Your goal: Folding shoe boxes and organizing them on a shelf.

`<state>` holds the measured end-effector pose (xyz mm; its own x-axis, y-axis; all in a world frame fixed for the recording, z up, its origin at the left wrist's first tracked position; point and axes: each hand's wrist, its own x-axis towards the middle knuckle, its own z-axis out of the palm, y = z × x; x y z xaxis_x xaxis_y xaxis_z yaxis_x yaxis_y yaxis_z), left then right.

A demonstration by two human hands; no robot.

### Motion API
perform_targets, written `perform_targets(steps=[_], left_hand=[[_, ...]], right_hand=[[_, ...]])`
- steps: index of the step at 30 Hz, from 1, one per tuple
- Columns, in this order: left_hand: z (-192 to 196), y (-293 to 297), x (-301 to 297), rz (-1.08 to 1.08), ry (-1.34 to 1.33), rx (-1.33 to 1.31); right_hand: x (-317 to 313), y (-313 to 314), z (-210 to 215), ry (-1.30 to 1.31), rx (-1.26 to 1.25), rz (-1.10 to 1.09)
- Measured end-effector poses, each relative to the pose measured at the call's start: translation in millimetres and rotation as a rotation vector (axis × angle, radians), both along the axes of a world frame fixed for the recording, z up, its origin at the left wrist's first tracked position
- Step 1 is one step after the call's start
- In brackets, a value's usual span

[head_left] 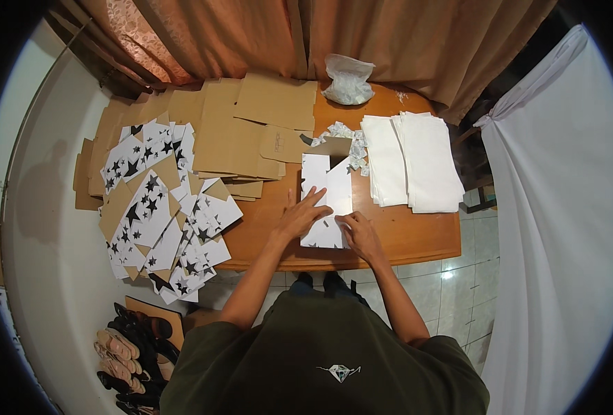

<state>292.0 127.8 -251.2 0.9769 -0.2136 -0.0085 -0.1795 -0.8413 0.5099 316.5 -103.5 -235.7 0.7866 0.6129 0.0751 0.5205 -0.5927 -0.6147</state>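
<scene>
In front of me on the table lies a white paper-covered cardboard piece (340, 185), with dark star shapes along its edges. A brown flap (334, 146) and a dark gap show at its far end. My left hand (302, 218) lies across its left side, fingers spread and stretched out on the white surface. At the right edge my right hand (361, 236) has its fingers curled and pressed together on the white paper. A small dark mark shows on the paper between the hands.
Brown flat cardboard (227, 149) is stacked at the far left. Star-printed white pieces (147, 207) lie heaped nearer left. Small clear packets (357, 153) and a plastic bag (348, 81) are at the back. White sheets (427, 166) are piled right. Shoes (121, 356) stand below left.
</scene>
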Motion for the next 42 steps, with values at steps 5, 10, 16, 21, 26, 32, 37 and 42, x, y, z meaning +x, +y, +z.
perform_targets(steps=[5,10,16,21,26,32,37,42], left_hand=[[2.5,2.2,5.3,-0.102,0.028,0.005],[-4.0,7.2,6.5,-0.089,0.018,0.017],[1.4,2.9,6.3,-0.093,0.061,0.014],[-11.1,0.0,6.2,-0.09,-0.002,0.01],[-9.6,-0.5,4.4,-0.033,0.041,-0.037],[-10.2,0.7,-0.2,0.037,0.082,-0.1],[-19.1,-7.3,-0.2,0.01,0.015,0.013],[-15.3,-13.0,-9.0,0.029,0.051,0.086]], right_hand=[[0.1,3.7,-8.1,0.06,0.099,-0.06],[-1.8,7.2,-10.8,0.063,0.095,-0.091],[-6.6,7.6,-14.3,0.086,0.109,-0.169],[-6.1,23.2,-17.3,-0.01,0.057,-0.176],[-12.5,31.1,-18.5,-0.058,-0.039,-0.173],[-23.9,33.4,-20.3,-0.197,0.014,-0.379],[-9.2,17.5,-42.4,-0.378,0.016,-0.207],[-13.6,19.1,-51.7,-0.544,-0.006,-0.18]])
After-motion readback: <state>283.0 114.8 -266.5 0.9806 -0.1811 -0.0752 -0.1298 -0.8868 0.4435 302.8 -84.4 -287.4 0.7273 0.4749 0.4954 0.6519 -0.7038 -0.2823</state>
